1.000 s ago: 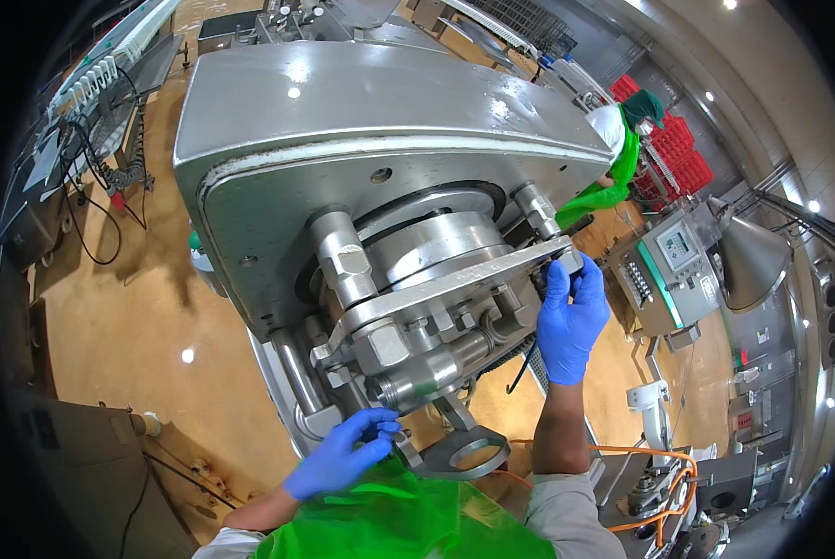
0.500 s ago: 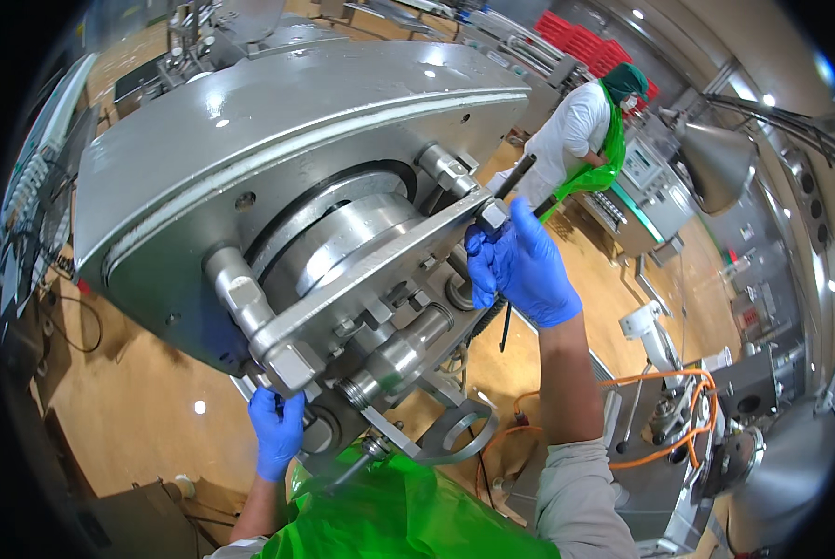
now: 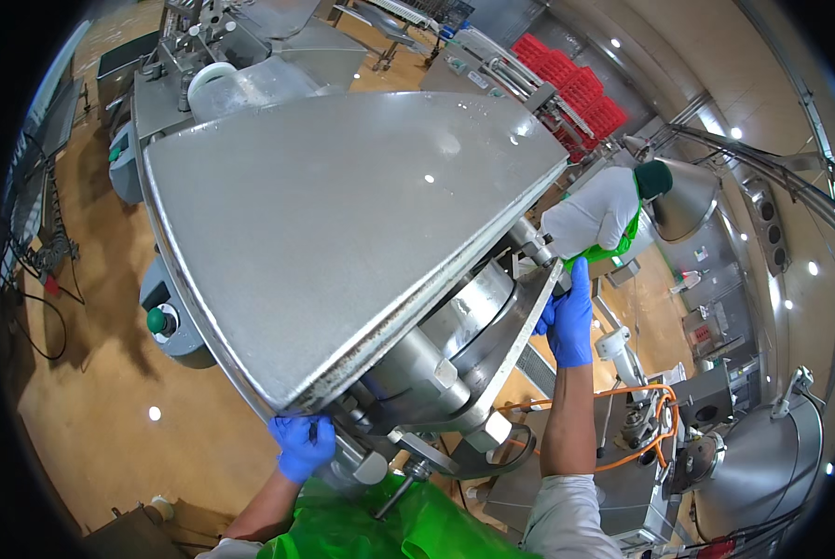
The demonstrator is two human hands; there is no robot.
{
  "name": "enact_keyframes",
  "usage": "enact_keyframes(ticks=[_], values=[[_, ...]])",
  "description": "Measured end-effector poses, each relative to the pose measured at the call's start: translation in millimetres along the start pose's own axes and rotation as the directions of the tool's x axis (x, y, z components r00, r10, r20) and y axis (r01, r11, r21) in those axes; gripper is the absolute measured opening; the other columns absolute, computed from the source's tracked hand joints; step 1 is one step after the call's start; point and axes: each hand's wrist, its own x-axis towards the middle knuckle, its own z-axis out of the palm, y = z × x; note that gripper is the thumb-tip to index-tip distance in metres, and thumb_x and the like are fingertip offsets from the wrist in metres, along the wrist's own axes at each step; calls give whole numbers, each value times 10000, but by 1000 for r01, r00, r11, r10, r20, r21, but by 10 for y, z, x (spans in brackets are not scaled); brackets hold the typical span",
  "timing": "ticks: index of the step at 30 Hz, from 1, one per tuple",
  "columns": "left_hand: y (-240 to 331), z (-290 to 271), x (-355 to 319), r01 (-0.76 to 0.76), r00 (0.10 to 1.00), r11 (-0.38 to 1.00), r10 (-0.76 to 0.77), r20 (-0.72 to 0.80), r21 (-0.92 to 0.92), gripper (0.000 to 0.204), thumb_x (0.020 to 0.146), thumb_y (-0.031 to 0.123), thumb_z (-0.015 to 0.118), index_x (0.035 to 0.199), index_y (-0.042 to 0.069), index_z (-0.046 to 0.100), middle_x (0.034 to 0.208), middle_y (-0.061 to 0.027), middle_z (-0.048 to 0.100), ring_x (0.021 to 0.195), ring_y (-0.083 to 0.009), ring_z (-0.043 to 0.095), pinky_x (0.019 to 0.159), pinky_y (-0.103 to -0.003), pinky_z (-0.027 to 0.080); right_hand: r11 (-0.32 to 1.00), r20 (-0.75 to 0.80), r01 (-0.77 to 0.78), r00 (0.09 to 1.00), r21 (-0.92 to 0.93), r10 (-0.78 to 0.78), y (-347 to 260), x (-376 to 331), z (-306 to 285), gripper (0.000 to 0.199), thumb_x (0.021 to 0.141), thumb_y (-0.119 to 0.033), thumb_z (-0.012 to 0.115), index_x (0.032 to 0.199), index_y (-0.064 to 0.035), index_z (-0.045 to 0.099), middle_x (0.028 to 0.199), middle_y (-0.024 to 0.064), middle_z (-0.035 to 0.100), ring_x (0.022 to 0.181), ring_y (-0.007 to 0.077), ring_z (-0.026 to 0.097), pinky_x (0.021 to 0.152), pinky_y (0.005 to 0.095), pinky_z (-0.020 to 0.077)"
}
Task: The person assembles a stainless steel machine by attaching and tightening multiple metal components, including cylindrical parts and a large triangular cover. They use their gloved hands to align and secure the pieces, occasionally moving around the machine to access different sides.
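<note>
A large stainless-steel machine housing (image 3: 343, 233) with a wide smooth top fills the middle. On its near side a metal crossbar (image 3: 520, 349) runs between thick threaded posts in front of a round steel cylinder (image 3: 478, 303). My right hand (image 3: 569, 326), in a blue glove, is at the bar's far end, its fingers curled around the hex nut (image 3: 559, 279) there and its thumb pointing up. My left hand (image 3: 304, 447), also gloved, is closed at the housing's near lower corner. What its fingers grip is hidden. A big hex nut (image 3: 488, 432) sits at the bar's near end.
A co-worker (image 3: 599, 214) in white with a green apron and cap stands beyond my right hand. Red crates (image 3: 571, 88) are stacked behind. An orange cable (image 3: 660, 410) loops over equipment at right. A green button (image 3: 159, 321) juts from the machine's left side.
My view has shifted, so the housing's top shows more and the bar's front less. Both hands stay at the bar and corner. The co-worker has turned the head away.
</note>
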Motion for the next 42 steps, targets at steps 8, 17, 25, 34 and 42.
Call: enact_keyframes(ticks=[8,17,25,34,42], values=[[-82,-73,-66,-27,994,1000,25,104,15,64,669,99,612,653,110,551,612,-69,506,536,-267,467,561,-389,340,991,220,131,968,-34,-121,173,29,-263,522,975,-519,374,893,-35,550,637,94,556,529,201,546,541,316,484],[-5,-108,-31,81,991,992,-70,116,-92,41,719,101,626,693,86,598,628,-93,555,586,-297,531,556,-413,396,974,51,60,997,-217,-50,72,-38,-67,705,949,-640,273,797,-28,588,637,69,596,548,144,594,575,277,506],[134,-40,-5,110,994,989,-112,7,100,155,757,130,634,642,60,557,551,-127,502,538,-343,517,538,-419,412,669,73,258,954,-697,-292,-83,16,-120,707,964,-604,290,857,30,584,758,151,601,723,254,597,694,366,463],[619,147,-520,635,670,656,-730,-133,-408,770,801,223,718,1385,1,270,1210,-138,460,1060,-212,483,881,-337,441,-98,288,886,41,-453,-957,-338,24,485,295,883,-265,599,1003,4,621,919,189,628,900,357,584,812,415,447],[676,107,-188,763,380,40,-835,398,-646,221,879,264,609,980,69,581,779,-87,635,638,-203,631,600,-323,547,116,336,932,237,-343,-912,-272,46,467,360,904,-425,489,763,-136,652,732,137,639,724,364,606,647,442,474]])
